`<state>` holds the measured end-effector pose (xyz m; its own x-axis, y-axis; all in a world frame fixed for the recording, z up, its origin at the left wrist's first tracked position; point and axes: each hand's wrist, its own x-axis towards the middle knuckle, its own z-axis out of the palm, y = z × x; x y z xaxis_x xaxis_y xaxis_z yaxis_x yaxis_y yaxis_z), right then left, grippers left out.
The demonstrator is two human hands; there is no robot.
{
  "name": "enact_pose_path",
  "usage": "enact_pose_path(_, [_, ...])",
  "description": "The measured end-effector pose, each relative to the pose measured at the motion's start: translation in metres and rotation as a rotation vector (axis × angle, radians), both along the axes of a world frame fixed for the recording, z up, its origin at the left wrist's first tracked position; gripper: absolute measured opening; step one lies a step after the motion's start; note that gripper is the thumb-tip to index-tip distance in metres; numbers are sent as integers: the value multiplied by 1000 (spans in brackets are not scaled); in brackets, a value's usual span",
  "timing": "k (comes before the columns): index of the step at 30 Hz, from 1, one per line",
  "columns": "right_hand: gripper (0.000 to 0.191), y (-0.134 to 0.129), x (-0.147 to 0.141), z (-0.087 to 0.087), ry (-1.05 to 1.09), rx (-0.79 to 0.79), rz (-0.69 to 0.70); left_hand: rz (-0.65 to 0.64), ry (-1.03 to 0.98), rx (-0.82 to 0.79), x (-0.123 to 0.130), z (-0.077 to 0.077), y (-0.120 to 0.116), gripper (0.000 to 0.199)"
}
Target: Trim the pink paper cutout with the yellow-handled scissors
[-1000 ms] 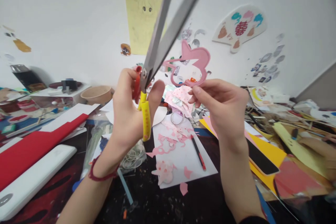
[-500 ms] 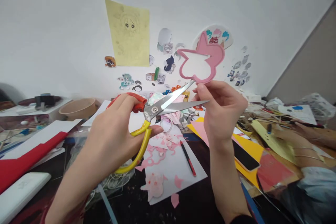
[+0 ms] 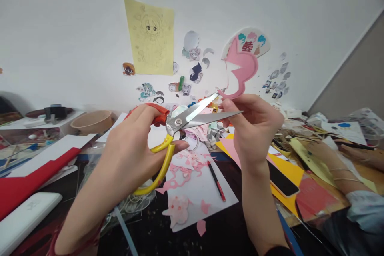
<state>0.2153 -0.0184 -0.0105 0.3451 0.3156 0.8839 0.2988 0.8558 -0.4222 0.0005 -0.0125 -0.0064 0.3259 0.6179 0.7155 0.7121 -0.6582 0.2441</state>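
Gripping the scissors (image 3: 179, 122) in the left hand (image 3: 129, 138), toward half past eight from the middle of the view, with fingers curled round the red handle and thumb put through the yellow one. Holding the blades apart, aimed between two and three o'clock. Pinching the pink cutout (image 3: 247, 66) by its lower edge between thumb and fingertips of the right hand (image 3: 256, 120), just past three o'clock. Held up in the air toward two o'clock, open on its nine o'clock side and spiky at the top. Meeting the upper blade's tip, in view, near its seven o'clock end; cannot tell contact from a narrow gap. Overlapping the right hand, in view, with the lower blade's tip.

Facing a white sheet (image 3: 201, 186) at six o'clock on the dark table (image 3: 150, 226), with a pink spotted shape (image 3: 177, 210), pink scraps (image 3: 205, 207) and a pen (image 3: 216, 181) on it. Having a phone (image 3: 283, 178) on yellow paper (image 3: 289, 202) at four o'clock. Also having, between three and four o'clock, another person's forearm (image 3: 327, 162).
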Motion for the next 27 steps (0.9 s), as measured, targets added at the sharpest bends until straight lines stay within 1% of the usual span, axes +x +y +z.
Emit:
enact_pose_path(4, [6,-3,1,0,-43,-94,21,7,26,40,-4,2,2,47])
enact_pose_path(7, [5,-6,2,1,-49,-132,21,-4,55,58,-7,2,3,47])
enact_pose_path(12, [4,-9,1,3,-125,-173,73,-14,71,36,-11,1,3,45])
enact_pose_path(16, [5,-11,0,3,-181,-203,76,-1,73,21,-11,0,4,45])
enact_pose_path(18, [9,-11,0,2,-216,-211,80,1,76,15,-11,0,5,47])
enact_pose_path(22, [23,-11,0,1,-262,-230,78,-13,80,9,-11,-1,8,49])
enact_pose_path(27, [31,-10,0,-1,-277,-232,97,-18,74,8,-9,-1,7,51])
